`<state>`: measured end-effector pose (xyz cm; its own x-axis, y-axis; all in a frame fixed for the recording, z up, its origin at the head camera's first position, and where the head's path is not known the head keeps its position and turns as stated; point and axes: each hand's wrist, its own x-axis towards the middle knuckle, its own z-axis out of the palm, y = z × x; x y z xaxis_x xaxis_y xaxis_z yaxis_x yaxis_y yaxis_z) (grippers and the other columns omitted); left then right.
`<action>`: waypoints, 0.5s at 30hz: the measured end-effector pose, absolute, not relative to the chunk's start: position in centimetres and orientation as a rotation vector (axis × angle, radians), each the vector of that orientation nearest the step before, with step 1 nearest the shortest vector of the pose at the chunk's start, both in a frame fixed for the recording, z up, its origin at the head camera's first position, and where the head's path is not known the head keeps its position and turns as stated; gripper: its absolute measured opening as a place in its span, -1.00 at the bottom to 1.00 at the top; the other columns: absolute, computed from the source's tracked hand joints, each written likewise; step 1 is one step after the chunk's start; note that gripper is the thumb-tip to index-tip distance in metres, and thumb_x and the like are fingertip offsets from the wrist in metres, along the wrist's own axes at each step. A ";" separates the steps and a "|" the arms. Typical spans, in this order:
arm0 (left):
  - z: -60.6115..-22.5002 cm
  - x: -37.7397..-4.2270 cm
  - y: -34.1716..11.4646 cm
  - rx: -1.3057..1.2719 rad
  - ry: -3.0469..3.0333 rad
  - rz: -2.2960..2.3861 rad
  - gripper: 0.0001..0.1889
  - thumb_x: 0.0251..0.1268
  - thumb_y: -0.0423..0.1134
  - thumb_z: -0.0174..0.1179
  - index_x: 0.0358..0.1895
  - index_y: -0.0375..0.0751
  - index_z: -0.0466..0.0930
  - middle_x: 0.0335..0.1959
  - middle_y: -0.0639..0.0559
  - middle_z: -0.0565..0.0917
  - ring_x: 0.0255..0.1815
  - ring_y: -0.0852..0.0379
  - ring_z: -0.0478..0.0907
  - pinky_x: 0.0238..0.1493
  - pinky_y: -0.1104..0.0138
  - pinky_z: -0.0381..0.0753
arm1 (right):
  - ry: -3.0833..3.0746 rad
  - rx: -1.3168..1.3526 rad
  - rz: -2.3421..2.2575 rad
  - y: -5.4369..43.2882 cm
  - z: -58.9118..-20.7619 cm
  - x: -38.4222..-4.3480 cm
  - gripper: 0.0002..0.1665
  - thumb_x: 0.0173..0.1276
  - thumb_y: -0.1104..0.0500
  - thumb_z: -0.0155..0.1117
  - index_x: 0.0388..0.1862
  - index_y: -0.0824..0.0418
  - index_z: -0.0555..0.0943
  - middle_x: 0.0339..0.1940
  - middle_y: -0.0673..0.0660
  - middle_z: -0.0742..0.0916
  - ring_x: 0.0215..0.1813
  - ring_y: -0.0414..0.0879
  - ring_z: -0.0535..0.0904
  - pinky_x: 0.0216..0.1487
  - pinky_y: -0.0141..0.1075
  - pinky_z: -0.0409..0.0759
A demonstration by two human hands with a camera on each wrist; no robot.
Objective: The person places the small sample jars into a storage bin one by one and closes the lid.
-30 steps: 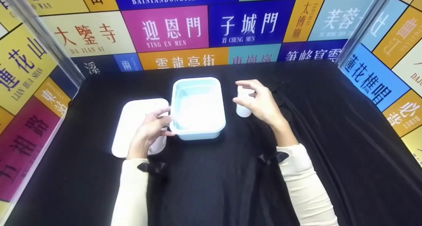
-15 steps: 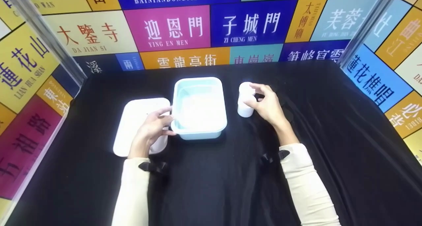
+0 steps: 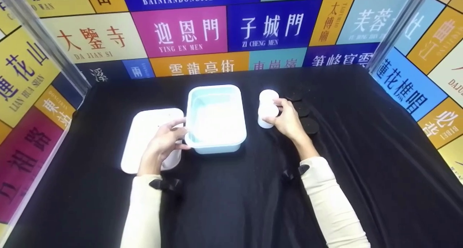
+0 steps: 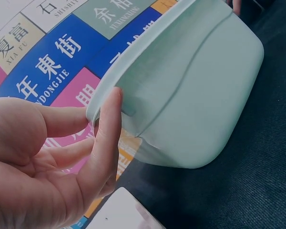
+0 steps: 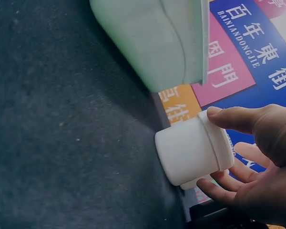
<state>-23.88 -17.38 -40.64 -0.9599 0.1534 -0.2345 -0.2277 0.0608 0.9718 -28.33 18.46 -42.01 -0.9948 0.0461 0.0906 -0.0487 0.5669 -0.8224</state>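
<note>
A pale green-blue plastic tub point(image 3: 217, 121) stands on the black cloth, its open top facing up. My left hand point(image 3: 162, 141) pinches the tub's left rim; in the left wrist view the thumb and fingers point(image 4: 107, 129) sit on both sides of that rim. To the right of the tub are two small white lidded jars, one behind the other. Round the lid of the nearer jar point(image 5: 190, 150), my right hand point(image 3: 289, 119) curls its thumb and fingers. The farther jar point(image 3: 268, 95) stands just beyond it, mostly hidden in the right wrist view.
A white rectangular lid point(image 3: 144, 136) lies left of the tub, partly under the left hand in view. Several flat black discs point(image 3: 310, 126) lie right of the right hand. Colourful printed panels point(image 3: 191, 31) with metal corner posts point(image 3: 394, 34) wall in the back and sides.
My right hand has moved back from around the farther jar to the lid of the nearer one, leaving the farther jar standing uncovered. The left hand stays at the tub's rim.
</note>
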 end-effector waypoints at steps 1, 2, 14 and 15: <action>-40.7 -23.8 -17.5 -0.074 2.065 1.983 -0.43 0.40 -0.43 0.00 0.48 -0.35 0.23 -0.06 -0.11 0.59 -0.20 0.14 0.66 -0.32 0.32 0.82 | -2.698 -0.004 1.415 18.4 -42.1 -28.4 -0.15 0.15 0.24 0.52 0.39 0.36 0.37 0.31 0.36 0.47 0.39 0.20 0.45 0.47 -0.05 0.47; -40.7 -23.8 -17.5 -0.075 2.062 1.986 -0.43 0.40 -0.43 0.00 0.48 -0.35 0.23 -0.06 -0.10 0.58 -0.21 0.14 0.66 -0.33 0.32 0.82 | -2.708 -0.013 1.411 18.3 -42.3 -28.4 -0.14 0.15 0.23 0.53 0.40 0.36 0.37 0.31 0.36 0.47 0.38 0.20 0.46 0.46 -0.05 0.47; -40.8 -23.8 -17.5 -0.067 2.054 1.995 -0.42 0.39 -0.43 0.00 0.48 -0.36 0.22 -0.09 -0.09 0.59 -0.19 0.14 0.66 -0.34 0.33 0.82 | -2.742 -0.026 1.437 18.5 -43.0 -28.6 -0.06 0.12 0.17 0.56 0.41 0.33 0.29 0.32 0.28 0.55 0.19 0.11 0.51 0.25 -0.13 0.51; -40.8 -23.8 -17.5 -0.064 2.049 1.996 -0.41 0.38 -0.44 -0.01 0.49 -0.37 0.20 -0.10 -0.08 0.59 -0.20 0.14 0.66 -0.35 0.33 0.82 | -2.749 -0.024 1.428 18.5 -43.0 -28.6 -0.06 0.11 0.16 0.56 0.40 0.33 0.29 0.31 0.29 0.56 0.18 0.11 0.51 0.25 -0.13 0.51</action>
